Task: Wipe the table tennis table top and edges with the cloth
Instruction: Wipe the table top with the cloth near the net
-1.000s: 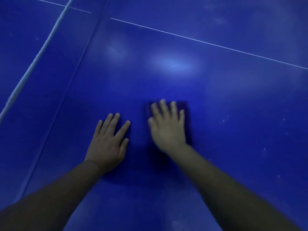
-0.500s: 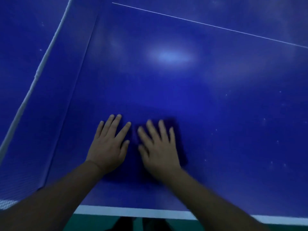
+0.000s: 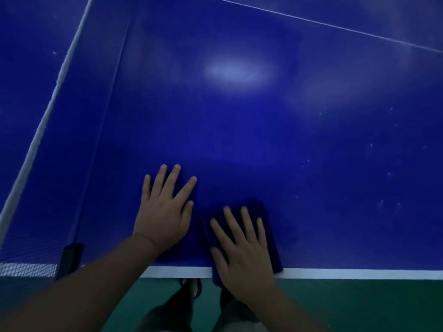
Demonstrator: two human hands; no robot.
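While both palms lie flat on the blue table [image 3: 311, 152], the scene reads so:
Right hand [image 3: 242, 255]: fingers straight and spread, pressing the cloth [image 3: 269, 238]
Cloth: dark blue, at the near white edge line [image 3: 359, 273], its near end hanging over the edge
Left hand [image 3: 164, 209]: fingers straight and spread, resting on bare table just beside the cloth
Net [image 3: 26, 269]: at far left, white top band running away
Floor [image 3: 371, 305]: green, below the edge

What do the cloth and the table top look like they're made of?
The cloth: soft dark-blue fabric, perhaps microfibre, matte and draping over the edge. The table top: a hard, smooth painted board, probably; semi-gloss, since it mirrors a lamp glare.
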